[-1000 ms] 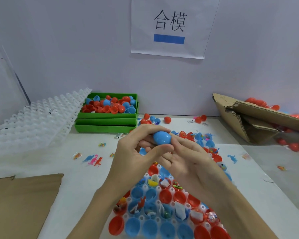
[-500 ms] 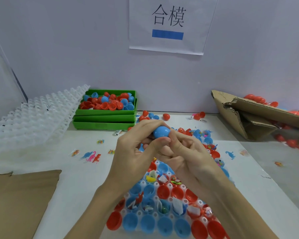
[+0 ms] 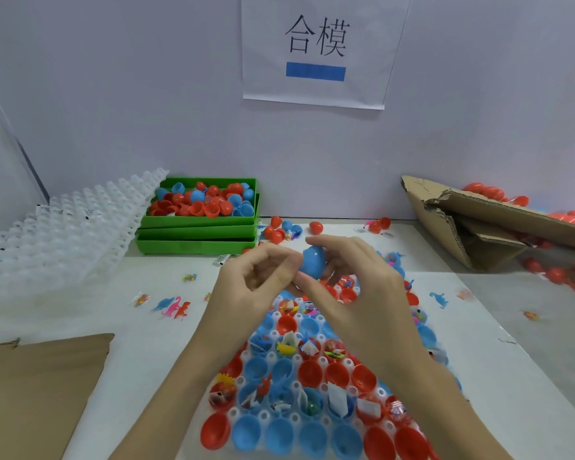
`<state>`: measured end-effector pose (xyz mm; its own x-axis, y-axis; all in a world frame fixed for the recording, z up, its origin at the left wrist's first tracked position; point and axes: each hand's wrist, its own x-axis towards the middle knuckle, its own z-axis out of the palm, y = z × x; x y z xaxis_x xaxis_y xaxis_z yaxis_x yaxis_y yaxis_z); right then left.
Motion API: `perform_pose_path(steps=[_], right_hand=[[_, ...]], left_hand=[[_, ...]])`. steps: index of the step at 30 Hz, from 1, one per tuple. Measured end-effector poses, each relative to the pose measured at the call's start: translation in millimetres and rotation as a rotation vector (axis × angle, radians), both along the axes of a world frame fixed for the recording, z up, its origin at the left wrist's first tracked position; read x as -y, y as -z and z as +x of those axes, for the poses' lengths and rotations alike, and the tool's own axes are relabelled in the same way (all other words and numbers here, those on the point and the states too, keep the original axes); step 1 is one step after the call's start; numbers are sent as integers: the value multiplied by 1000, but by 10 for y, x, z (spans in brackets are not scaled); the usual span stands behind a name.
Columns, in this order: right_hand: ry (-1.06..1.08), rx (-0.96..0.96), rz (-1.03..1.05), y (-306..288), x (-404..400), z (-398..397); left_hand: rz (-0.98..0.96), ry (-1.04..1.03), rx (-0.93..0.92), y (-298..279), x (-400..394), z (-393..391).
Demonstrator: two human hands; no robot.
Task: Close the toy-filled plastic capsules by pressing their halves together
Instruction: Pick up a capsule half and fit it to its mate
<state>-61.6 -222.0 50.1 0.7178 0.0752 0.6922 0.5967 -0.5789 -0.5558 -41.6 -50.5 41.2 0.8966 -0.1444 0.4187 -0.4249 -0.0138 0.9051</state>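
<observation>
Since the earlier pictures the hands have been drawn slightly apart, and the blue capsule (image 3: 312, 262) has been left with the right hand (image 3: 356, 287). At the near edge of the desk (image 3: 153, 353) a white tray (image 3: 312, 386) is laid out with red and blue halves, several holding small toys and not yet closed. Above its far end the capsule is held by the right hand, fingers curled over the top and thumb underneath. The left hand (image 3: 256, 280) is kept just beside it, to its left, fingers curled and thumb pressed to fingertips; whether the shell is touched cannot be told. The long axis seems to run from hand to hand, though the seam is hidden. The right hand is therefore the nearer for any further press. Toward the far edge a green bin (image 3: 196, 224) of loose halves is stacked.
</observation>
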Motion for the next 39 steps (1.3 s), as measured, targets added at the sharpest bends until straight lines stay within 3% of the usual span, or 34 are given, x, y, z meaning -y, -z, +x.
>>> perform_pose_path(steps=[5, 9, 16, 20, 25, 27, 29, 33, 39], right_hand=[[69, 62, -185, 46, 1, 42], [68, 51, -311, 38, -6, 22], [11, -158, -362, -64, 94, 56], [-6, -352, 19, -187, 331, 269], [-164, -651, 955, -590, 1004, 1045], [-194, -686, 1194, -738, 1251, 1289], [-123, -720, 1109, -699, 1396, 1391], [27, -737, 536, -310, 1250, 1222], [197, -503, -98, 49, 719, 1021]], left_hand=[[-122, 116, -194, -22, -25, 30], [-131, 124, -227, 8, -29, 57], [-85, 26, -207, 65, 25, 62], [-134, -77, -228, 59, -12, 95], [-183, -140, -256, 45, -114, 138], [-172, -139, -262, 48, -122, 136], [-165, -144, -263, 45, -120, 136], [-187, -178, -255, 43, -145, 157], [-161, -221, -246, 85, -178, 180]])
